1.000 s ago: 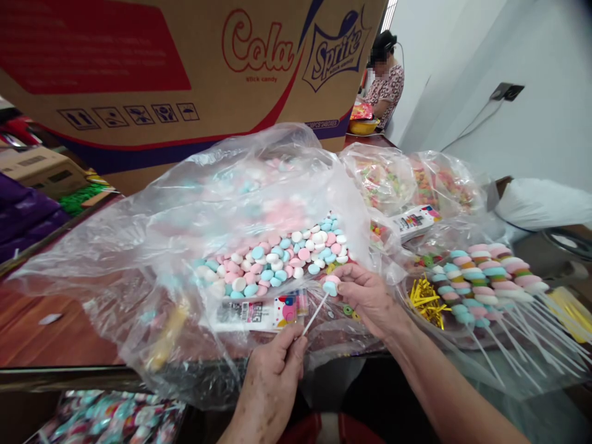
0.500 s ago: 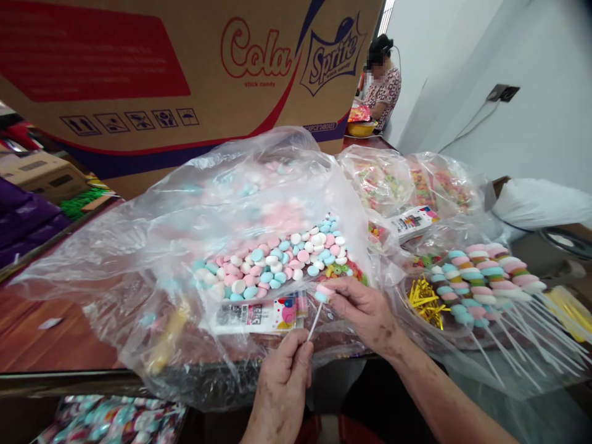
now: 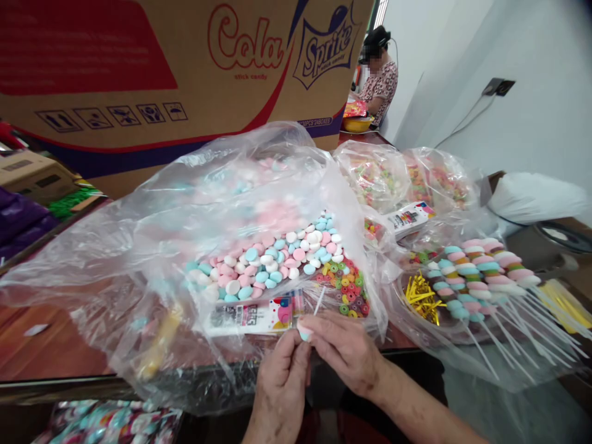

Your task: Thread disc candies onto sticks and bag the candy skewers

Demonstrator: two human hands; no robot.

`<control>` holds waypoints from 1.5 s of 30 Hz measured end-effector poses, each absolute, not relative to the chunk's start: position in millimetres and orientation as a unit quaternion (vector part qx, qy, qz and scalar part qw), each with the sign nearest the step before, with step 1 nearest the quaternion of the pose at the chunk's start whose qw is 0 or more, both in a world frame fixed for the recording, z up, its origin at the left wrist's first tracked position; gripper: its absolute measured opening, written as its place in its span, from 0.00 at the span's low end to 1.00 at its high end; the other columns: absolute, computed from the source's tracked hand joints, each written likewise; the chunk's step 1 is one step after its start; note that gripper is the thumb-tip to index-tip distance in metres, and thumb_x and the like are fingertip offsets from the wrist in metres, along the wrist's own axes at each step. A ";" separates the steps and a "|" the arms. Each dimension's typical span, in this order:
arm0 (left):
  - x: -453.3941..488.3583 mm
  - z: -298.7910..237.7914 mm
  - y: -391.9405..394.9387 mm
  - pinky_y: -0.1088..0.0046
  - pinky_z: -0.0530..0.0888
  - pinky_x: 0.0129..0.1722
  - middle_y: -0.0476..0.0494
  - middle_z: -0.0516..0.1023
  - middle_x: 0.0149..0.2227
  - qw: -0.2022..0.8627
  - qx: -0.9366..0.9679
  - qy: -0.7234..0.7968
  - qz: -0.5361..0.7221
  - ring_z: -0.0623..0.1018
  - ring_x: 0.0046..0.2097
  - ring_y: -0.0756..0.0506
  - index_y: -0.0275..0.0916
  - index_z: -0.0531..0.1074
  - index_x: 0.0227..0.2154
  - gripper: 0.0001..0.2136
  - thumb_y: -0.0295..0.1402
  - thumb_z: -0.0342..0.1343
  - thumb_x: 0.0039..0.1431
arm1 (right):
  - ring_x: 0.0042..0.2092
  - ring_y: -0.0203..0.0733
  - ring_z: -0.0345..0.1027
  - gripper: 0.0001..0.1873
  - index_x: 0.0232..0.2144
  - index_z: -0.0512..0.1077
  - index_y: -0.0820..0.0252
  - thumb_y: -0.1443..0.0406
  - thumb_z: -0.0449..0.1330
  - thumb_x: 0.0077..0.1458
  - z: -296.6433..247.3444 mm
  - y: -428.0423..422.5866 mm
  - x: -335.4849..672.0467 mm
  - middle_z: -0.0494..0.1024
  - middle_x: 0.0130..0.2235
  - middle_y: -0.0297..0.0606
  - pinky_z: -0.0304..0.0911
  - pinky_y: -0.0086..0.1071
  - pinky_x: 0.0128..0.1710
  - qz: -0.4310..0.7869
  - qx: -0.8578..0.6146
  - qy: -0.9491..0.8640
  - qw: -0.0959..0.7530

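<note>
My left hand (image 3: 283,370) is closed in a pinch round a white stick (image 3: 319,301), whose upper tip sticks out above my fingers. On the stick sit a few small marshmallows (image 3: 304,332), pink and pale blue, gripped between the fingertips of my right hand (image 3: 346,348). The two hands nearly touch. Just beyond them lie loose pink, white and blue marshmallows (image 3: 263,265) in a clear plastic bag (image 3: 152,228). Colourful gummy rings (image 3: 346,283) are heaped at the bag's right. A printed packet (image 3: 250,316) lies in front of the marshmallows.
Several finished-looking marshmallow skewers (image 3: 481,277) lie at the right, beside gold twist ties (image 3: 422,299). Bagged gummies (image 3: 370,176) stand behind. A large carton (image 3: 185,55) blocks the back. A co-worker (image 3: 382,80) sits beyond it. Wrapped candy (image 3: 106,422) fills a box below left.
My right hand has moved down and left along the stick with the marshmallows, close to my left hand. The stick's tip now shows above, and the gummy rings are uncovered.
</note>
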State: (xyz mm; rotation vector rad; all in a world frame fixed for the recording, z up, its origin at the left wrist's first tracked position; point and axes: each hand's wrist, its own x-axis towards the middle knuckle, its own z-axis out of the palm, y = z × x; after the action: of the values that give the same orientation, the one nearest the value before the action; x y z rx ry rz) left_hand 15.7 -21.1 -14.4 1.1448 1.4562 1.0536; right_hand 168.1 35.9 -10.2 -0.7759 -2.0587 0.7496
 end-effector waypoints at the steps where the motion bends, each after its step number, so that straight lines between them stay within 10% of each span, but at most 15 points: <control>1: 15.8 -14.0 -19.7 0.78 0.61 0.23 0.55 0.62 0.19 0.483 0.473 0.597 0.432 0.63 0.22 0.51 0.39 0.69 0.25 0.13 0.39 0.51 0.62 | 0.46 0.41 0.73 0.19 0.54 0.69 0.57 0.71 0.52 0.62 -8.8 33.1 165.8 0.79 0.45 0.42 0.69 0.34 0.47 0.296 -0.294 -0.816 0.400; 7: 11.0 -4.7 -11.0 0.78 0.58 0.22 0.55 0.63 0.17 0.474 0.463 0.607 0.438 0.61 0.21 0.52 0.39 0.67 0.24 0.14 0.40 0.51 0.62 | 0.49 0.43 0.70 0.18 0.55 0.67 0.56 0.68 0.51 0.64 9.1 57.5 192.6 0.77 0.49 0.41 0.65 0.37 0.50 0.171 -0.390 -0.814 0.394; 15: 9.0 3.8 -12.0 0.77 0.53 0.20 0.56 0.63 0.17 0.489 0.418 0.617 0.453 0.58 0.20 0.53 0.39 0.69 0.26 0.13 0.41 0.52 0.60 | 0.40 0.49 0.63 0.07 0.31 0.75 0.60 0.71 0.57 0.58 6.1 101.9 200.7 0.74 0.34 0.44 0.58 0.39 0.39 -0.048 -0.451 -0.889 0.066; 28: -5.0 -1.3 -15.0 0.79 0.53 0.19 0.56 0.63 0.18 0.495 0.438 0.612 0.433 0.58 0.20 0.53 0.38 0.70 0.28 0.13 0.41 0.51 0.62 | 0.40 0.41 0.66 0.10 0.32 0.73 0.61 0.70 0.53 0.61 23.4 113.6 210.4 0.74 0.34 0.38 0.59 0.32 0.41 0.130 -0.432 -0.882 0.133; 45: -3.3 0.0 -19.1 0.78 0.53 0.20 0.55 0.63 0.18 0.503 0.434 0.609 0.433 0.58 0.21 0.53 0.38 0.68 0.25 0.13 0.40 0.51 0.62 | 0.36 0.43 0.68 0.11 0.29 0.76 0.57 0.72 0.56 0.57 19.8 92.5 195.4 0.77 0.32 0.40 0.60 0.34 0.36 0.064 -0.425 -0.903 -0.008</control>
State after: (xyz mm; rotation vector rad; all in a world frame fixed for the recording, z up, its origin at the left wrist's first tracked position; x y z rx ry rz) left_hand -3.3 -19.1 0.0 1.0469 1.4708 1.0463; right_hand 195.4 92.5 19.8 -1.3421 -2.8501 0.2012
